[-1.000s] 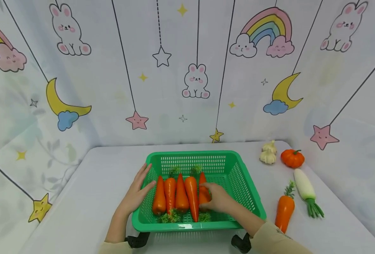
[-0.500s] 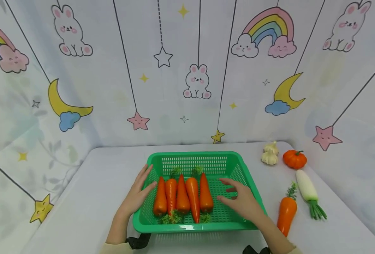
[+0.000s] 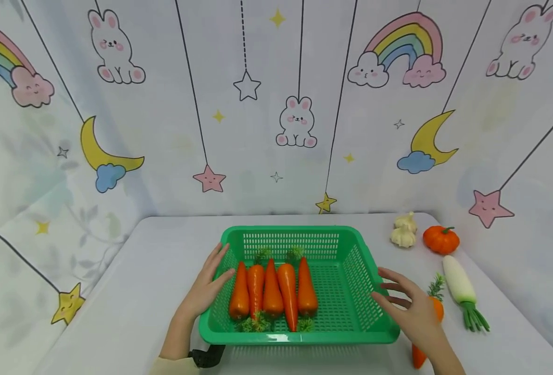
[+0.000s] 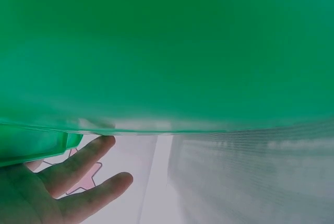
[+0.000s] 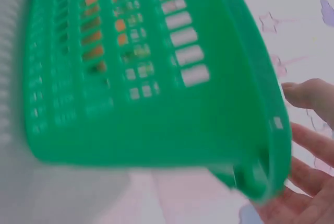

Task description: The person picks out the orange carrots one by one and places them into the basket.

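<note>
A green plastic basket [image 3: 300, 338] holds several orange carrots [image 3: 273, 294] lying side by side in its left and middle part. My left hand [image 3: 203, 289] rests along the basket's left rim, fingers straight; in the left wrist view the basket wall fills the top, above the spread fingers [image 4: 96, 195]. Just outside the right rim is my right hand [image 3: 412, 307], fingers loosely bent, thumb and fingertips right at the rim and nothing held. In the right wrist view that hand [image 5: 313, 182] is beside the basket's end. Behind it, one loose carrot [image 3: 439, 309] is partly hidden.
Right of the basket on the white table [image 3: 164, 250] lie a white radish [image 3: 458, 278] with green leaves, a small orange pumpkin [image 3: 440, 240] and garlic bulbs [image 3: 403, 236]. A cloth [image 3: 258, 130] printed with rabbits and stars hangs behind.
My right hand has let go of the rightmost carrot in the basket and moved right, out over the right rim. The left hand has stayed at the left rim.
</note>
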`<state>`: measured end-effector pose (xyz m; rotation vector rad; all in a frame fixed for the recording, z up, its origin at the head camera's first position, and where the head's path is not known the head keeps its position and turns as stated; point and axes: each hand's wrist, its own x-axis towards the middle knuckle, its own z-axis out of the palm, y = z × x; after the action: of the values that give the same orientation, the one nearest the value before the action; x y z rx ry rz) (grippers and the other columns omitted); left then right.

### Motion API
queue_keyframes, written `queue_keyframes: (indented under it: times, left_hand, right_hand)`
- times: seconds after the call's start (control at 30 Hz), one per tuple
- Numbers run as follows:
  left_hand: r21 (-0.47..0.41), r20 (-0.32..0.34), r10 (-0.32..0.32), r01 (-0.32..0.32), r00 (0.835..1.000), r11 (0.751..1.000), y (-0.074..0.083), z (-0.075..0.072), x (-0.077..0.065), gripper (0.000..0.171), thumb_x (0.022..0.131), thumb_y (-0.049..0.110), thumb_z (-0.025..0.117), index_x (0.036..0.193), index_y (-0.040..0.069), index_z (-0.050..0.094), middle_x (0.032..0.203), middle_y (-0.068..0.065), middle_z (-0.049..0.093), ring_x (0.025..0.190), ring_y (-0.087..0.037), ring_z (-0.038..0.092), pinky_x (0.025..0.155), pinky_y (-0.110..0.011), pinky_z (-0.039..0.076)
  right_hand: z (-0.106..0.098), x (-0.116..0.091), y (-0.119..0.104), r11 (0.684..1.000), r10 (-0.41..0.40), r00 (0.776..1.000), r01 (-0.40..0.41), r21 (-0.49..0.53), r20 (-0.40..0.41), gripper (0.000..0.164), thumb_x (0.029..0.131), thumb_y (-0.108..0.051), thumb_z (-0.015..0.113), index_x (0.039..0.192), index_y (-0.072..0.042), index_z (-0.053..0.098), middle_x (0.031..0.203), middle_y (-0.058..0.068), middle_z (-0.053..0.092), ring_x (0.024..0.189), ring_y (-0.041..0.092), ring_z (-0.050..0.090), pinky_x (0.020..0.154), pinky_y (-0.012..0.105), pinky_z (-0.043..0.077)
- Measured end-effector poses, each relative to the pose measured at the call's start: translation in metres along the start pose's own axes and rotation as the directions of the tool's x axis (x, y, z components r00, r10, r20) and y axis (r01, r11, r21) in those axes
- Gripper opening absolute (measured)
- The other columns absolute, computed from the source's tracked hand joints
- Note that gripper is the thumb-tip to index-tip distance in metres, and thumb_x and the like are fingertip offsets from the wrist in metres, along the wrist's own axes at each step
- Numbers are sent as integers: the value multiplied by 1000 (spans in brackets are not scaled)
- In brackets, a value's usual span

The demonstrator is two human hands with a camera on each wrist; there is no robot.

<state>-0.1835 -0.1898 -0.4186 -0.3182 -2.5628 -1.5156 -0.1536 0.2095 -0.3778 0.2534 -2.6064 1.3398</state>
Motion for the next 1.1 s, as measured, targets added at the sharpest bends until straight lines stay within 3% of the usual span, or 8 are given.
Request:
queue_keyframes:
  times: [0.13, 0.23, 0.37, 0.47, 0.6, 0.73, 1.0, 1.1]
  left_hand:
    - [0, 1, 1, -1, 1000, 1000, -1, 0, 0, 64, 94, 34, 50, 147, 12, 21, 152, -14, 6, 136, -39, 5, 97, -69, 12]
    - [2, 3, -1, 1, 1000, 1000, 0, 0, 0, 64, 94, 34, 50, 147, 12, 21, 152, -14, 6, 136, -39, 5, 97, -69, 12]
    - [10, -2, -9, 9, 1000, 1000, 0, -1, 1, 64, 94, 35, 50, 147, 12, 21, 152, -13, 7, 136, -39, 5, 97, -69, 12]
    - [12, -3, -11, 11, 1000, 1000, 1, -1, 1, 64, 93, 34, 50, 147, 12, 22, 152, -13, 7, 136, -38, 5, 97, -69, 12]
    - [7, 1, -3, 3, 1000, 1000, 3, -2, 2, 64, 94, 34, 50, 147, 12, 21, 152, -14, 6, 136, -39, 5, 97, -69, 13]
    - [2, -4, 0, 0, 1000, 1000, 4, -3, 3, 63, 94, 33, 50, 147, 12, 21, 152, -14, 6, 136, -38, 5, 97, -69, 13]
    - [-1, -4, -5, 5, 1000, 1000, 2, -2, 1, 63, 94, 32, 50, 147, 12, 21, 152, -14, 6, 136, -38, 5, 97, -69, 13]
    - [-8, 1, -4, 4, 1000, 1000, 2, -1, 1, 63, 94, 30, 50, 147, 12, 21, 152, -14, 6, 136, -38, 5, 97, -69, 12]
  right_hand:
    - [-11, -4, 12, 994, 52, 998, -55, -95, -40, 51, 84, -31, 67, 129, -13, 51, 125, 12, 54, 89, -15, 46, 71, 21, 51]
    - [-18, -7, 24, 983, 85, 993, -98, -155, -87, 54, 82, -34, 68, 128, -13, 52, 123, 13, 55, 86, -17, 45, 69, 18, 51]
    - [-24, -11, 37, 959, 176, 975, -201, -201, -133, 64, 79, -41, 69, 131, -10, 49, 123, 18, 53, 97, 13, 57, 72, 29, 53]
    - [-31, -12, 45, 933, 267, 954, -291, -211, -135, 73, 78, -47, 67, 135, -7, 44, 127, 24, 46, 105, 38, 50, 77, 45, 50]
    - [-41, -11, 58, 888, 350, 924, -380, -261, -156, 80, 78, -50, 66, 136, -3, 40, 130, 28, 39, 109, 44, 43, 80, 54, 46]
    - [-50, -10, 71, 848, 388, 909, -418, -326, -154, 83, 78, -49, 67, 137, -1, 36, 130, 32, 34, 107, 47, 42, 78, 52, 48]
    - [-57, -9, 87, 824, 456, 889, -437, -361, -34, 96, 74, -59, 65, 139, 2, 29, 128, 35, 29, 101, 50, 45, 72, 48, 51]
    - [-57, -8, 91, 812, 502, 864, -458, -361, 31, 103, 73, -61, 64, 141, 4, 23, 127, 37, 27, 100, 52, 44, 70, 47, 51]
